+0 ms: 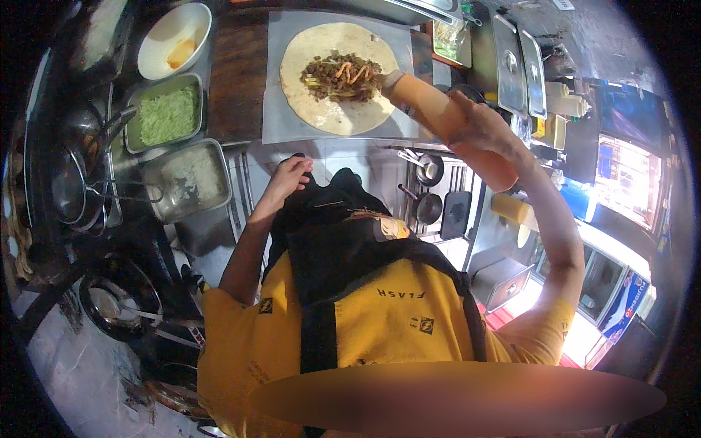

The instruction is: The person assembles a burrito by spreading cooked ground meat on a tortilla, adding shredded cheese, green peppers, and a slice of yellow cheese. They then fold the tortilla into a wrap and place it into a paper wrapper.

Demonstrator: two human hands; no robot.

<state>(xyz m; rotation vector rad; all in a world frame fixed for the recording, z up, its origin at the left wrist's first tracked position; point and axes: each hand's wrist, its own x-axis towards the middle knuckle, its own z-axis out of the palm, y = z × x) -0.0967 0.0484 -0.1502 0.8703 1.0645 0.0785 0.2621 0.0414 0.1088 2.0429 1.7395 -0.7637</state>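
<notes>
A round flatbread (314, 55) lies on a sheet of white paper (277, 124) on the dark wooden counter. Across its middle is a mound of browned minced meat (336, 80) with pale green strips, and a line of orange sauce runs over its right part. My right hand (482, 124) is closed round a squeeze bottle (427, 102) of orange sauce, tilted so that its tip points at the filling's right end. In front of the counter's edge, near my black apron, hangs my left hand (290, 177). Its fingers are loosely bent, with nothing visible in them.
Left of the flatbread stand a white bowl (157, 36) with orange sauce, a metal tray (197, 130) of shredded green vegetable and another tray (225, 171) with white shreds. Lidded metal containers (505, 55) stand at the right. Pans (429, 209) sit on a lower rack.
</notes>
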